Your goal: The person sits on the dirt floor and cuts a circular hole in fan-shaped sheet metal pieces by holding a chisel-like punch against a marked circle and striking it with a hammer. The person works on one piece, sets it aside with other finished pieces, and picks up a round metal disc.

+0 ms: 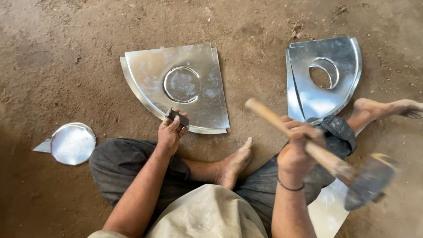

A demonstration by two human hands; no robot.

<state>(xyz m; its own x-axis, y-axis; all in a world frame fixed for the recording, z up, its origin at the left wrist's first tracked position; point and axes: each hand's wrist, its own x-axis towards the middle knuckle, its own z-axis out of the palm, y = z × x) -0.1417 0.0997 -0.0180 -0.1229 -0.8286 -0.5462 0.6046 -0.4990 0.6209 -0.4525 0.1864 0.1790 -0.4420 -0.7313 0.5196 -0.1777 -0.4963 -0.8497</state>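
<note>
Gripped in the closed left hand (171,132), a short dark metal chisel (177,117) stands with its tip on the near curved edge of a shiny fan-shaped sheet-metal piece scored with a circle (176,86), which lies on the brown dirt floor (66,53). The right hand (296,152) is wrapped around a wooden-handled hammer (328,158) with a dark, blurred head, raised over the right knee. A second fan-shaped sheet with a cut round hole (324,77) lies to the right, and a round metal disc (72,143) lies at the left.

Chisel, hammer and the scored metal sheet

The short dark chisel (177,117) stands on the near edge of the shiny fan-shaped metal sheet (185,86) — a circle is cut almost fully round its middle; the wooden-handled hammer (326,156) is raised, blurred, well right of that sheet.
</note>
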